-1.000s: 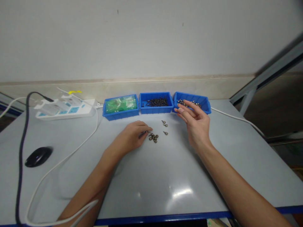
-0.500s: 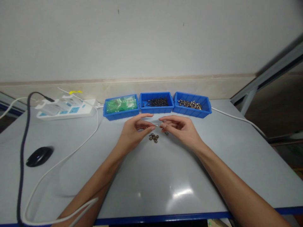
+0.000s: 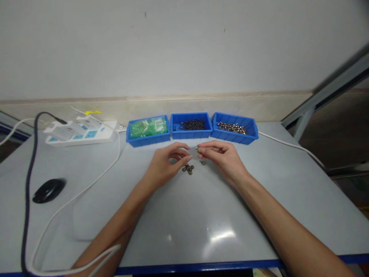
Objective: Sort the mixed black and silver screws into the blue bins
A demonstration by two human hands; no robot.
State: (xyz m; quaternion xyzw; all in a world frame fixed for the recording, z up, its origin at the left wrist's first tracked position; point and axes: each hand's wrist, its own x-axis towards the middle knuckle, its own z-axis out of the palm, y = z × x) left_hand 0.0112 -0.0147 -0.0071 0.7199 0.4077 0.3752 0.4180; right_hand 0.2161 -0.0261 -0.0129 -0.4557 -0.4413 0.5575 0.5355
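Observation:
A small metal piece (image 3: 197,147) is pinched between the thumb and fingertips of my right hand (image 3: 220,154), just in front of the blue bins. My left hand (image 3: 167,161) has its thumb and index finger apart, with nothing visible between them. Below the left fingertips lies a small pile of metal parts (image 3: 188,169) on the table. Another small metal part (image 3: 203,162) rests under my right fingers. The middle bin (image 3: 191,134) holds dark screws (image 3: 193,125); the right bin (image 3: 235,137) holds shiny metal parts (image 3: 233,127).
The left blue bin (image 3: 148,141) contains green plastic packets (image 3: 147,127). A white power strip (image 3: 83,138) with plugged-in adapters stands at the back left. White and black cables run along the left side, near a black mouse (image 3: 49,191). A white cable crosses the left forearm.
The small metal piece has gone from my left fingertips to my right fingertips, which have closed on it. My left thumb and index finger are apart.

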